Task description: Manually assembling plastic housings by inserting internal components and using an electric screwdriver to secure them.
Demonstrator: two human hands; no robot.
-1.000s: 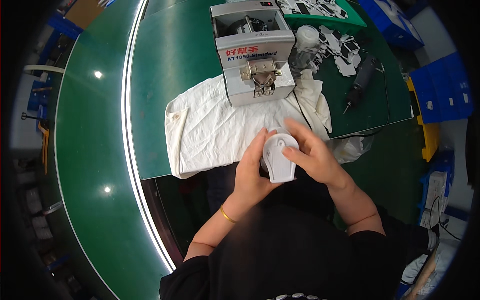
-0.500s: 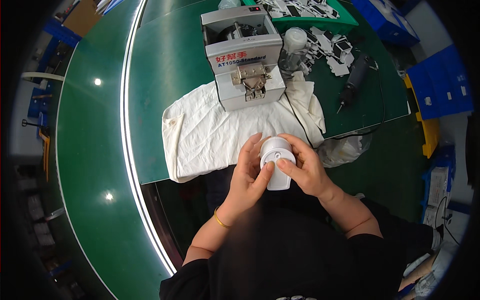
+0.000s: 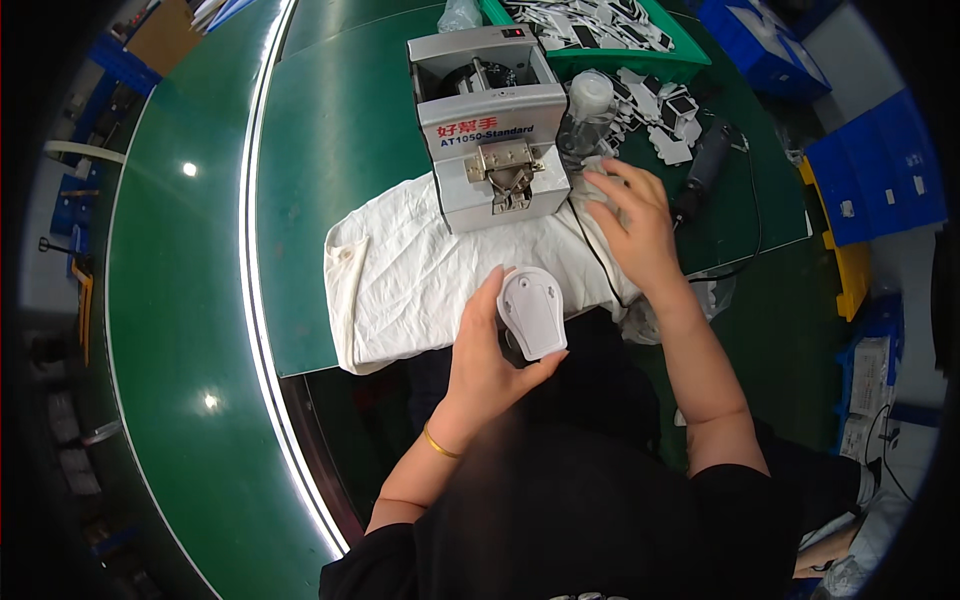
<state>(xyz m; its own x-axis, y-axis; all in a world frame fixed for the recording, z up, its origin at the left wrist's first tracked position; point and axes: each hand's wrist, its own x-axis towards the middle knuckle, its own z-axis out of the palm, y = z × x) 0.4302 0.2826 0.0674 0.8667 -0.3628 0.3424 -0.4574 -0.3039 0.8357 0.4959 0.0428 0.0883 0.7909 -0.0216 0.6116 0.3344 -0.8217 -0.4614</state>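
Note:
My left hand [image 3: 478, 350] grips a white plastic housing [image 3: 533, 315] by its edges, above my lap. Its flat, teardrop-shaped recessed face with small screw holes is turned up. My right hand [image 3: 642, 225] is off the housing, fingers apart, over the right edge of a cream cloth [image 3: 430, 270]. Its fingertips are close to a grey box-shaped machine [image 3: 490, 125] with a metal bracket on its front, and just below a clear jar with a white lid [image 3: 591, 95]. Nothing shows in this hand.
Loose white and black parts [image 3: 665, 110] lie right of the jar, beside a black electric screwdriver [image 3: 705, 170] with a cord. Behind them stands a green bin [image 3: 690, 65] of similar parts. A bright light strip [image 3: 250, 200] runs along the green table [image 3: 310, 130]. Blue bins [image 3: 875, 180] are at right.
My right hand has let go of the housing and moved up and right toward the jar. My left hand now holds the housing alone, slightly farther left and tilted differently.

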